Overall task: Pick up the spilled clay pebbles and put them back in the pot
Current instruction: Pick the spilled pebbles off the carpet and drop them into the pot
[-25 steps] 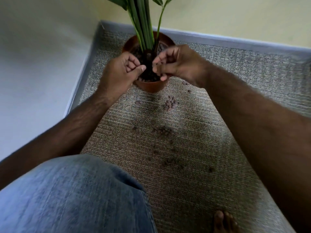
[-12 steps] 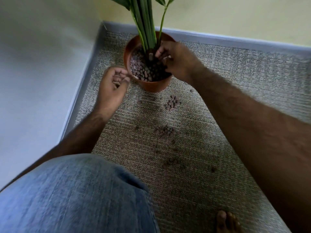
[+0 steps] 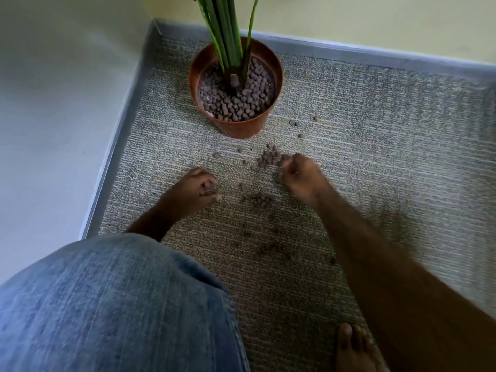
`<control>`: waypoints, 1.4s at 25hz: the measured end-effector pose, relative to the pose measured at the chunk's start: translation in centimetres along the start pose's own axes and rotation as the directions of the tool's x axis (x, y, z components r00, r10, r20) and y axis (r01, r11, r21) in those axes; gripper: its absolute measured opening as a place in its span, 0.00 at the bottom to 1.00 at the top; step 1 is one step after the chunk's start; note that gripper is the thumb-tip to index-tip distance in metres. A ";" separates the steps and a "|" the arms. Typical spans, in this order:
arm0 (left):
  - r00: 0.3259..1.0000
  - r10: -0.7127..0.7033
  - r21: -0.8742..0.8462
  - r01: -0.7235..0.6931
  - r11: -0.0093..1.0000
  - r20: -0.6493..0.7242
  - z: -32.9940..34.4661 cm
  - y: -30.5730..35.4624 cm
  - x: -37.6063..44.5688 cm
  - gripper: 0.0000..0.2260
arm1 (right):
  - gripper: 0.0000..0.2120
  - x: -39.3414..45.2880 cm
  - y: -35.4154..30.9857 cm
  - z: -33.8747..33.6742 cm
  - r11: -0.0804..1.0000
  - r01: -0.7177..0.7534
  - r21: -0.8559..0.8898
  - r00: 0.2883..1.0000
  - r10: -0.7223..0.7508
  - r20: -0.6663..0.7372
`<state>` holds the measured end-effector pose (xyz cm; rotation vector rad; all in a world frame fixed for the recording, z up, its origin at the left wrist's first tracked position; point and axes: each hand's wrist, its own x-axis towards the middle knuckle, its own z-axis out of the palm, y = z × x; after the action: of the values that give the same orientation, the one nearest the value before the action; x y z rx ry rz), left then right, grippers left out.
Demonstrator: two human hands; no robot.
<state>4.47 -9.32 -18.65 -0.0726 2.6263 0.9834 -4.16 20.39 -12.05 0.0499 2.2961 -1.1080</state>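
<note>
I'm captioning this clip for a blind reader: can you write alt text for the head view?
Two hands, the left hand and right hand, reach down with curled fingers to clay pebbles scattered on a grey carpet. Just beyond stands a brown pot of pebbles with green plant stems; a denim-clad knee fills the foreground.

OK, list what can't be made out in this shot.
Head view only:
- Left hand: fingers curled and blurred; whether they hold pebbles is unclear.
- Right hand: motion blur hides its fingers beside the pebble pile.
- Plant: top cut off by the frame edge.
- Rug: near part hidden by the knee.
</note>
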 end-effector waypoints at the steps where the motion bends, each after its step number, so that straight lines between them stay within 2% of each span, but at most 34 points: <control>1: 0.999 0.039 0.020 -0.039 0.999 0.021 0.5 0.2 0.1 0.16 | 0.06 -0.6 1.1 1.1 0.997 -0.032 -0.068 0.999 0.034 0.034; 3: 0.986 0.158 0.071 -0.162 0.984 0.061 1.1 0.4 0.2 0.12 | 0.13 -1.5 2.6 3.2 0.978 -0.039 -0.205 0.997 0.052 0.059; 5: 0.973 0.213 0.089 -0.221 0.971 0.082 1.4 0.8 0.3 0.09 | 0.20 -2.2 3.0 5.0 0.968 -0.016 -0.249 0.998 0.029 0.050; 9: 0.990 0.135 -0.001 -0.135 0.991 0.045 2.9 2.8 0.2 0.15 | 0.27 -2.9 2.4 7.8 0.956 0.069 -0.284 0.997 -0.061 0.037; 12: 0.992 0.119 -0.038 -0.117 0.992 0.045 4.7 5.1 0.6 0.18 | 0.26 -3.0 1.7 9.0 0.956 0.126 -0.266 0.992 -0.128 0.013; 16: 0.998 0.064 -0.048 -0.064 0.997 -0.001 6.1 6.7 0.9 0.14 | 0.21 -2.8 1.3 9.7 0.954 0.149 -0.259 0.989 -0.151 0.012; 19: 1.000 -0.024 -0.204 0.020 0.979 -0.014 6.5 7.1 0.7 0.11 | 0.18 -2.8 1.5 10.0 0.980 0.142 -0.137 0.986 -0.152 -0.070; 22: 0.988 -0.151 -0.353 0.129 0.926 -0.033 6.9 6.7 0.6 0.10 | 0.16 -3.0 2.0 10.2 0.992 0.121 -0.023 0.986 -0.123 -0.113; 25: 0.979 -0.198 -0.477 0.149 0.866 -0.054 7.5 6.3 0.4 0.09 | 0.12 -3.1 1.9 10.0 0.984 0.094 0.150 0.985 -0.070 -0.156; 28: 0.969 -0.245 -0.672 0.188 0.716 0.010 7.6 6.6 0.2 0.10 | 0.16 -3.8 1.1 9.3 0.924 0.048 0.379 0.989 0.008 -0.146; 30: 0.962 -0.269 -0.743 0.211 0.635 0.043 7.4 7.0 0.2 0.12 | 0.17 -4.1 0.9 9.1 0.899 0.049 0.436 0.989 0.017 -0.146; 32: 0.953 -0.289 -0.785 0.246 0.569 0.088 7.2 7.2 0.5 0.13 | 0.12 -4.1 0.9 8.8 0.891 0.049 0.452 0.990 0.019 -0.143; 35: 0.950 -0.296 -0.828 0.245 0.504 0.101 6.5 8.0 0.7 0.11 | 0.11 -3.7 0.5 7.8 0.899 0.040 0.437 0.994 0.007 -0.105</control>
<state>4.44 1.00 -18.42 -0.7274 1.8174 2.0241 2.84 15.77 -14.29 0.2699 2.0898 -1.6486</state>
